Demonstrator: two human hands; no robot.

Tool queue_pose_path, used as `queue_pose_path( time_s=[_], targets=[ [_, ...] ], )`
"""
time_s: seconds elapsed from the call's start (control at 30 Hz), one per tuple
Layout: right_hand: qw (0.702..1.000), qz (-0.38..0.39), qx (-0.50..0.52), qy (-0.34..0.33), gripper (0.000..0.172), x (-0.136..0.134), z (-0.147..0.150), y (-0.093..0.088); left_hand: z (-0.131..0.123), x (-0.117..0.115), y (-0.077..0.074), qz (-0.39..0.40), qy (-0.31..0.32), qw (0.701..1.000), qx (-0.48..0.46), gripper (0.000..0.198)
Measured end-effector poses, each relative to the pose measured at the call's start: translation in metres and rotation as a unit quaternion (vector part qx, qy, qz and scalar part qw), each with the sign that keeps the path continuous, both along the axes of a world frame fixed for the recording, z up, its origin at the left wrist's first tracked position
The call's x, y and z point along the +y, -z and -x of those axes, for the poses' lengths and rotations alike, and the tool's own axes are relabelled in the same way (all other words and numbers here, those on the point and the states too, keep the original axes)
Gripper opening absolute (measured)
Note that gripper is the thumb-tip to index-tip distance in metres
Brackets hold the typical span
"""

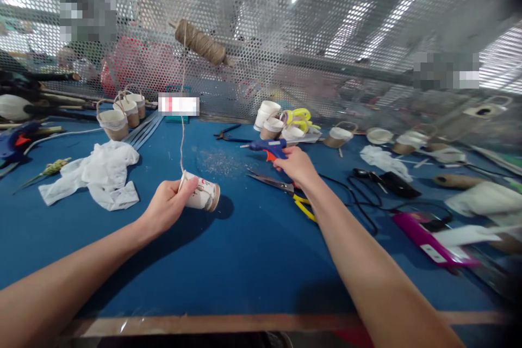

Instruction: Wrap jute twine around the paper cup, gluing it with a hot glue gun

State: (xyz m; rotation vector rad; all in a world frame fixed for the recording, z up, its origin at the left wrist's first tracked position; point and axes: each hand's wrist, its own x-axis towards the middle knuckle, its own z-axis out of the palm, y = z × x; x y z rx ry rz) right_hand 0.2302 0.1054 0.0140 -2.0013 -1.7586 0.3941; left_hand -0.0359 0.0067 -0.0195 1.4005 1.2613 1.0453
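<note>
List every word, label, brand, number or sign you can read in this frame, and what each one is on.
Readable text: none.
Paper cup in the left hand: red and dark marks, too small to read.
Blue glue gun in the right hand: pale label, too small to read.
Purple box: pale panel, nothing legible.
White patch beyond the cup: pixelated, unreadable.

Your left hand [169, 204] is holding a white cup [199, 194] sideways, twine [182, 141] is running from it to a spool [202, 43], and your right hand [297, 166] is gripping a glue gun [267, 145] near yellow-handled scissors [283, 185].
</note>
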Motion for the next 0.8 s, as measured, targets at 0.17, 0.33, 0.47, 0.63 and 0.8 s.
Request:
queue_pose_path(
  time_s=[0.17, 0.33, 0.47, 0.63, 0.8],
  targets=[
    [0.968, 0.061, 0.217, -0.113, 0.016, -0.048, 0.022, -0.03, 0.001, 0.002, 0.002, -0.006, 0.006, 1.0, 0.007, 0.05],
    [0.92, 0.072, 0.324, -0.207, 0.02, -0.084, 0.039, -0.02, 0.001, 0.005, 0.001, -0.019, -0.002, 1.0, 0.011, 0.05],
    [0.921, 0.094, 0.286, -0.248, 0.018, -0.096, 0.045, -0.015, 0.003, 0.007, 0.001, -0.022, -0.009, 0.999, 0.04, 0.052],
    [0.944, 0.115, 0.201, -0.235, 0.023, -0.103, 0.046, -0.024, 0.004, 0.009, 0.001, -0.023, -0.022, 0.997, 0.069, 0.049],
    [0.96, 0.087, 0.122, -0.237, 0.027, -0.106, 0.043, -0.026, 0.005, 0.009, 0.001, -0.018, -0.017, 0.997, 0.078, 0.047]
  ],
)
